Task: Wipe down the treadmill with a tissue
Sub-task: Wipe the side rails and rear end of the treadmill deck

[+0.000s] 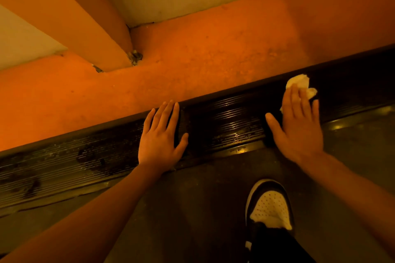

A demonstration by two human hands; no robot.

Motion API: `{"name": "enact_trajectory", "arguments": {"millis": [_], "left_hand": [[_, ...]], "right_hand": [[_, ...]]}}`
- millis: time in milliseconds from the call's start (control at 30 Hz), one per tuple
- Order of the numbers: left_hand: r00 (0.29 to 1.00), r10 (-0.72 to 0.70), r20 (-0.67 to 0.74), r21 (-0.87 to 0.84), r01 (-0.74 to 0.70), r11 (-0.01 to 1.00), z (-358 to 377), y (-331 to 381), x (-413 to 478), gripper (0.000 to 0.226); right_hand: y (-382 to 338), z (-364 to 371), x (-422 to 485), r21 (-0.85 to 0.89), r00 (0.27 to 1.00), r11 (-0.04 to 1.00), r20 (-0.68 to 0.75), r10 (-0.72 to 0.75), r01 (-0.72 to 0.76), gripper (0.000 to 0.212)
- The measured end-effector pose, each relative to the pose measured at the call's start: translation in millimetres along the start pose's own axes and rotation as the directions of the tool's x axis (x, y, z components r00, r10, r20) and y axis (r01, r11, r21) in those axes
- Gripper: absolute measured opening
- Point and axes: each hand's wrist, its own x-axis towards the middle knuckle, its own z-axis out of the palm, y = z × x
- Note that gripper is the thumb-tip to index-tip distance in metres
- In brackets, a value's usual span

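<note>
Crumpled tissue lies on the ribbed treadmill side rail, pressed under the straight fingers of the right hand, not pinched. The rail runs lower left to upper right. The left hand rests flat on it, empty, with a smudged stretch further left. The tissue is half hidden, and the orange light makes the grime hard to read.

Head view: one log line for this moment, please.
right hand presses tissue on ribbed side rail | left hand flat on rail | shoe on belt
</note>
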Motion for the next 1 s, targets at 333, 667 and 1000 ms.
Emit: {"name": "enact_trajectory", "arguments": {"millis": [333, 667, 1000], "left_hand": [[1.000, -0.003, 0.011, 0.020, 0.003, 1.000, -0.8, 0.7, 0.6, 0.077], [0.999, -0.020, 0.036, 0.010, 0.019, 1.000, -3.8, 3.9, 0.9, 0.076], [0.998, -0.008, 0.067, -0.069, 0.012, 0.998, -8.5, 2.0, 3.3, 0.080]], "right_hand": [[-92.0, 38.3, -78.8, 0.049, 0.871, 0.882, 0.138, -0.471, 0.469, 0.089], [-41.5, 14.5, -67.3, 0.051, 0.983, 0.997, 0.172, -0.062, 0.054, 0.097], [-131.8, 40.2, -75.0, 0.012, 0.929, 0.938, 0.135, -0.346, 0.347, 0.086]]}}
